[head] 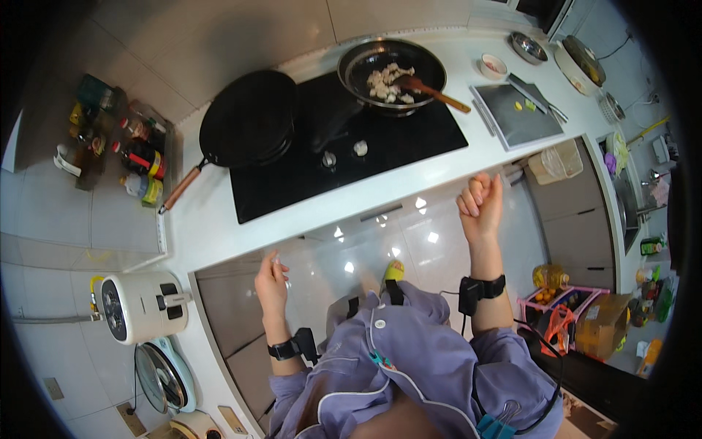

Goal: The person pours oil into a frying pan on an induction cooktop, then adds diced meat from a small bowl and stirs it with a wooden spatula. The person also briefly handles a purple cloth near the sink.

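Observation:
My left hand (272, 280) hangs in front of the white counter edge, its fingers loosely curled, touching nothing. My right hand (480, 203) is raised with bent fingers near the counter edge, below the cutting board (513, 123); no object shows in it. On the right burner stands a wok (351, 71) with pale chopped pieces of food (388, 82) in it. A wooden spatula (425, 88) rests in the wok, its handle over the rim. A black pan (247, 118) with a wooden handle sits on the left of the black cooktop (323, 170).
A cleaver (527, 93) lies on the board beside small yellow and green pieces. Behind are a small white bowl (493, 66) and a metal bowl (528, 48). Sauce bottles (142, 159) stand at left, above a white air fryer (142, 307). A box (600, 326) sits at lower right.

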Motion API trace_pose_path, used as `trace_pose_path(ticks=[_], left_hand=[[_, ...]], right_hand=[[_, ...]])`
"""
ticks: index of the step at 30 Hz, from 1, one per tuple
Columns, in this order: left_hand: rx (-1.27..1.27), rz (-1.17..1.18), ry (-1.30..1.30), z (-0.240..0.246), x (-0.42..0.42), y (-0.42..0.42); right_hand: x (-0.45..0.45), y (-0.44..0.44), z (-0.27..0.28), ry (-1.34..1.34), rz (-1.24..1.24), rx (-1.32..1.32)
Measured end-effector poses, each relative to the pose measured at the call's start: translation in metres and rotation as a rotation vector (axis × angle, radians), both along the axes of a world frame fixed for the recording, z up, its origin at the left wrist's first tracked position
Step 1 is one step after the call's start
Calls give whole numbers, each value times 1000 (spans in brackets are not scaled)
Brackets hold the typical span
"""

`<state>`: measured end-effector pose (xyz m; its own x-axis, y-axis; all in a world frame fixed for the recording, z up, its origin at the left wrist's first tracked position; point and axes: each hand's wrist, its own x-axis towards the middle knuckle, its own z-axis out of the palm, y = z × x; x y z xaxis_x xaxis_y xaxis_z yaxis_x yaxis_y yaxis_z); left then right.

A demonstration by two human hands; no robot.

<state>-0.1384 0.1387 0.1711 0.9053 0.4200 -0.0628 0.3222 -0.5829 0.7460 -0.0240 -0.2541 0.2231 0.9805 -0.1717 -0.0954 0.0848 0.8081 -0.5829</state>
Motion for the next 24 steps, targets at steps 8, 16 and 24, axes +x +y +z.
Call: trace_pose_path(ticks=[8,16,24], left_hand=[[-15,-125,43,0,59,-25],[-30,-318,-148,24,174,-15],[224,-661,-522,36,268,-41]], right_hand=[[35,-23,-10,93,-147,-96],[44,-3,-5,37,-298,-210],[43,26,1,37,-488,-310]])
